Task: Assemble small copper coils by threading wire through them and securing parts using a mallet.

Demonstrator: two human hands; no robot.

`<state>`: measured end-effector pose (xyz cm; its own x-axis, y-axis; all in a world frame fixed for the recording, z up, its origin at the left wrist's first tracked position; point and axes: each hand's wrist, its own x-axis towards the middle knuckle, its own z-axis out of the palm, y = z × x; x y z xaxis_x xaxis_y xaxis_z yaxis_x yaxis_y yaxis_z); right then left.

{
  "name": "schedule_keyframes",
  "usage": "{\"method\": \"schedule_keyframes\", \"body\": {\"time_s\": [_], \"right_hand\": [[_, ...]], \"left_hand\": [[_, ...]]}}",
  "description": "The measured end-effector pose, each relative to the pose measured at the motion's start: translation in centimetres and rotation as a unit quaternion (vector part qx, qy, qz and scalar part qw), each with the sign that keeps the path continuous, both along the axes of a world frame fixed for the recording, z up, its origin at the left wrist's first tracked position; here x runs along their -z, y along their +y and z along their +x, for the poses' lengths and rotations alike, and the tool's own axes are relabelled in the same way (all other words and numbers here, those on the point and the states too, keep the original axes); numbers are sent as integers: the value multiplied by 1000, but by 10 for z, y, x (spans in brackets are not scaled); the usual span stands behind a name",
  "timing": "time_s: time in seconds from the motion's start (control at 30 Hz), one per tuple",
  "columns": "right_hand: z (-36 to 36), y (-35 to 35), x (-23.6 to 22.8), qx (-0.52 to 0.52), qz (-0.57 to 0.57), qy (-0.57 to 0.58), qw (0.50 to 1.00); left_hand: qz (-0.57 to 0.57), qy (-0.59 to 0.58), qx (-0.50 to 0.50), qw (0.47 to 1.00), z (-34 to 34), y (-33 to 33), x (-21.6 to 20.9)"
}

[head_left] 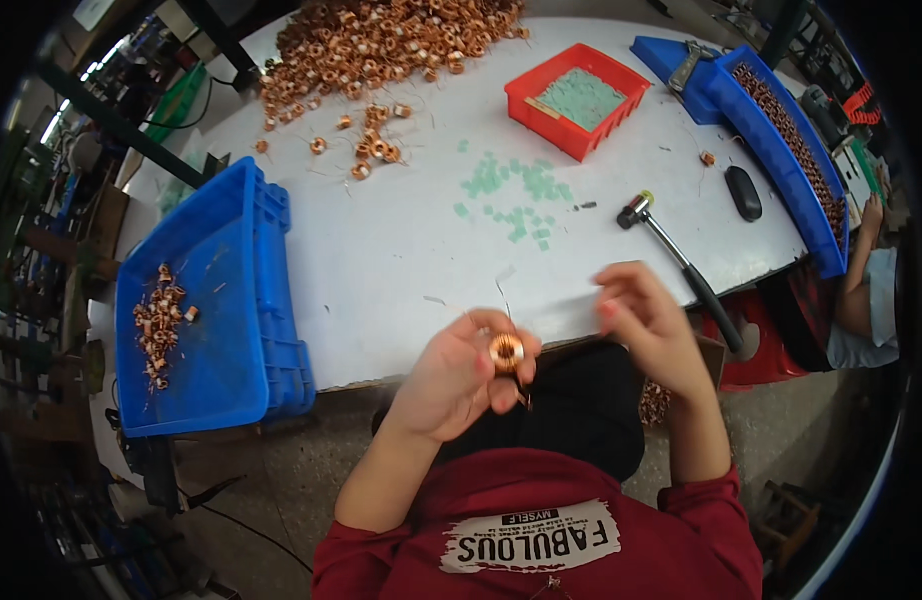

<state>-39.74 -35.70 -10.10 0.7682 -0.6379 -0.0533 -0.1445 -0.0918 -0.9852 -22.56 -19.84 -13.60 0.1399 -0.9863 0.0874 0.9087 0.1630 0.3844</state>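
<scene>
A small ring-shaped coil wound with copper wire (507,342) is pinched between the thumb and fingers of my left hand (446,380), just off the table's front edge. Its thin wire ends stick out above and below the ring. To the right, my right hand (656,325) is raised near the table edge, slightly blurred, apart from the coil. Its thumb and fingers are bent but separated, and nothing shows between them. Beyond both hands, small pale green pieces (521,180) lie scattered on the white table (401,270).
Many copper coils (381,45) are heaped at the back. A blue bin (246,330) at left holds some more. A red tray (581,145) contains green pieces. On the right are a hammer (671,245), a black oval object (743,193) and a long blue tray (781,180) of coils.
</scene>
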Motion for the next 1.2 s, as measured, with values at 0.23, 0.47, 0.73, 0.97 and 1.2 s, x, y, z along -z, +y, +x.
{"method": "schedule_keyframes", "body": {"time_s": [0.23, 0.47, 0.73, 0.97, 1.2], "right_hand": [[29, 16, 17, -220, 157, -127, 954], [15, 22, 25, -206, -110, -158, 959], [29, 59, -6, -158, -580, -242, 762], [53, 44, 17, -189, 169, 33, 967], [41, 62, 43, -175, 332, 66, 924]], "left_hand": [[84, -30, 100, 991, -26, 23, 6], [150, -95, 59, 982, -27, 37, 18], [102, -5, 41, 994, -26, 40, 34], [73, 5, 65, 995, -34, 45, 27], [72, 1, 79, 994, -34, 52, 34]]}}
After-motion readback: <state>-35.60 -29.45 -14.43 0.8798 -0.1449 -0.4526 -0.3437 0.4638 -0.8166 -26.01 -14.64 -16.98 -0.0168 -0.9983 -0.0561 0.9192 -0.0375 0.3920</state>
